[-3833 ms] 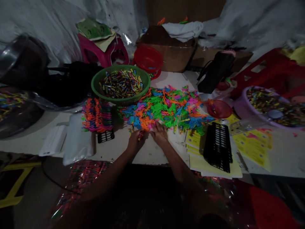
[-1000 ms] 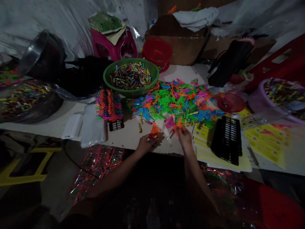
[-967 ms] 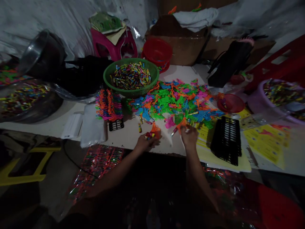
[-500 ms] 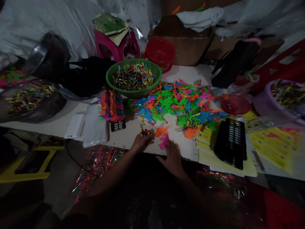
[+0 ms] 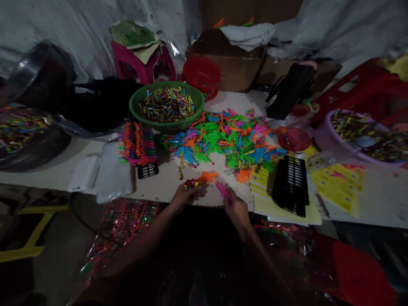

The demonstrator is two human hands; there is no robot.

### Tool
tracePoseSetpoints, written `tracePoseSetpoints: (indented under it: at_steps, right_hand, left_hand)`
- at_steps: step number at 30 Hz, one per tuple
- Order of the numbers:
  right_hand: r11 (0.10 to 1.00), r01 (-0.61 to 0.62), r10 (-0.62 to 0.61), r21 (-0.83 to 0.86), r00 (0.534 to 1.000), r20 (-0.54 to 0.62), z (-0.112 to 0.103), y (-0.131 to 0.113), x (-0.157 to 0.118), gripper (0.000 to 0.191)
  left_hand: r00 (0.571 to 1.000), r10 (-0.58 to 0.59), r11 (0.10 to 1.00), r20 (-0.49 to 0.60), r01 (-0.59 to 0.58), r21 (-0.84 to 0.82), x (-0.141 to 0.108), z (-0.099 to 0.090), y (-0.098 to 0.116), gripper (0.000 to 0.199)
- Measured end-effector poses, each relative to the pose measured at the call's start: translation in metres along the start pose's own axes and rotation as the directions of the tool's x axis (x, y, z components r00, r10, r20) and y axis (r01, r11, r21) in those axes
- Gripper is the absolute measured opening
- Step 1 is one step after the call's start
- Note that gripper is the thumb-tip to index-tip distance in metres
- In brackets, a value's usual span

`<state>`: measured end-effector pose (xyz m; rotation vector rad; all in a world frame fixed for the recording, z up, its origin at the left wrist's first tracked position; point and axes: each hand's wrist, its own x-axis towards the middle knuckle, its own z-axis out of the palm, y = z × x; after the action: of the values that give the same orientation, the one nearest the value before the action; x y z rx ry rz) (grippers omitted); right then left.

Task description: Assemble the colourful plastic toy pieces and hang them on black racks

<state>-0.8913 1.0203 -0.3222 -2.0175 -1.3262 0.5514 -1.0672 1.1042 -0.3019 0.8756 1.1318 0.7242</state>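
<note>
My left hand (image 5: 182, 197) is closed around several small tubes (image 5: 191, 184) with red and yellow ends, just over the front edge of the table. A pink plastic toy gun (image 5: 223, 191) is gripped in my right hand (image 5: 236, 208), tilted up and leftward. Between the hands, a little farther back, lies an orange toy gun (image 5: 208, 176). One loose tube (image 5: 180, 173) rests on the table beyond my left hand. Behind these spreads a heap of green, blue, orange and pink plastic toy guns (image 5: 216, 138).
A green basin (image 5: 134, 112) of tubes stands behind the heap. Stacked toys (image 5: 137, 144) and clear plastic bags (image 5: 114, 174) lie at left. At right are black plastic racks (image 5: 290, 185), yellow printed cards (image 5: 334, 187) and a purple basin (image 5: 321, 136) of tubes.
My right hand has picked up the pink toy gun from the table. A tube now lies loose beyond my left hand, which still holds several. The view has shifted rightward.
</note>
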Motion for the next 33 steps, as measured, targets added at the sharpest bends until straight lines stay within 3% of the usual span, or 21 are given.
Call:
tracePoseSetpoints:
  at_steps: [2,4,5,7,12,18,24,26,28,30,32,33]
  right_hand:
    - [0.916,-0.078,0.085,0.395,0.996,0.001,0.000,-0.010,0.009,0.028]
    - [0.718,-0.083,0.107,0.691,0.994,0.008,0.004,-0.025,0.015,0.031]
    - [0.647,-0.079,0.108,0.758,0.994,0.011,0.008,-0.032,0.016,0.032]
    - [0.623,-0.069,0.105,0.779,0.994,0.004,0.014,-0.045,0.016,0.032]
    - [0.754,-0.004,0.024,0.657,0.999,-0.021,0.019,-0.055,0.011,0.034]
    - [0.822,0.074,-0.088,0.565,0.996,-0.002,0.016,-0.048,0.009,0.033]
    - [0.827,0.046,-0.084,0.560,0.996,0.042,0.026,-0.047,0.009,0.032]
    - [0.834,0.025,-0.097,0.551,0.990,0.102,0.022,-0.038,0.016,0.035]
    - [0.886,-0.007,-0.061,0.463,0.989,0.132,0.010,-0.024,0.031,0.042]
    - [0.968,-0.057,0.062,0.245,0.998,-0.013,-0.004,-0.009,0.050,0.048]
    - [0.991,-0.126,0.107,-0.040,0.940,-0.325,-0.012,0.000,0.066,0.055]
    - [0.978,-0.129,0.048,-0.162,0.901,-0.430,-0.011,0.001,0.071,0.058]
  left_hand:
    - [0.999,-0.017,1.000,0.042,0.017,-0.005,-0.006,0.007,0.000,0.036]
    - [0.997,0.008,1.000,0.082,-0.008,0.001,-0.013,0.017,0.002,0.036]
    - [0.995,0.029,1.000,0.098,-0.030,0.005,-0.016,0.021,0.004,0.038]
    - [0.991,0.063,0.998,0.121,-0.064,0.004,-0.022,0.026,0.010,0.041]
    - [0.990,0.106,0.994,0.096,-0.109,0.022,-0.029,0.023,0.021,0.039]
    - [0.978,0.088,0.992,0.188,-0.103,0.070,-0.026,0.016,0.016,0.036]
    - [0.966,0.208,0.938,0.155,-0.242,0.249,-0.026,0.019,0.007,0.041]
    - [0.956,0.251,0.919,0.150,-0.284,0.274,-0.024,0.017,0.005,0.037]
    - [0.971,0.223,0.939,0.090,-0.238,0.249,-0.018,0.012,0.004,0.036]
    - [0.992,0.126,0.978,-0.029,-0.119,0.172,-0.009,0.004,0.005,0.038]
    - [0.990,0.041,0.996,-0.132,-0.031,0.080,0.000,-0.003,0.007,0.040]
    - [0.989,0.021,0.998,-0.146,-0.013,0.055,0.004,-0.006,0.007,0.040]
